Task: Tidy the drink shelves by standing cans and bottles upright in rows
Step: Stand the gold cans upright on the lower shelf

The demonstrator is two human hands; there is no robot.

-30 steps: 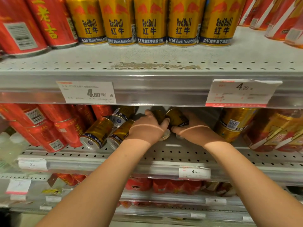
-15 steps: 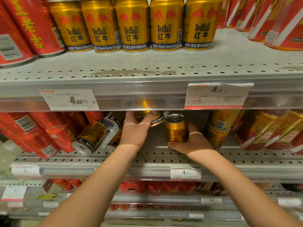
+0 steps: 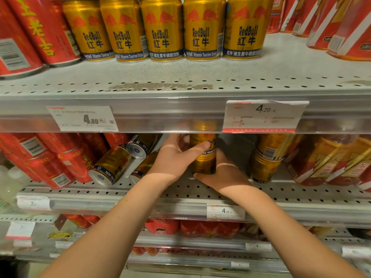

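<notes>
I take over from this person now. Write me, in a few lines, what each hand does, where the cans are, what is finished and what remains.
Left hand: grips the upper gold metal Red Bull can, apparently set on a lower gold metal can.
Right hand: holds the lower can near its base, on the grey perforated middle shelf.
Done: this pair stands upright; a second stacked gold pair stands to its right.
Left: at least three gold cans lie on their sides to the left; stand them up.
</notes>
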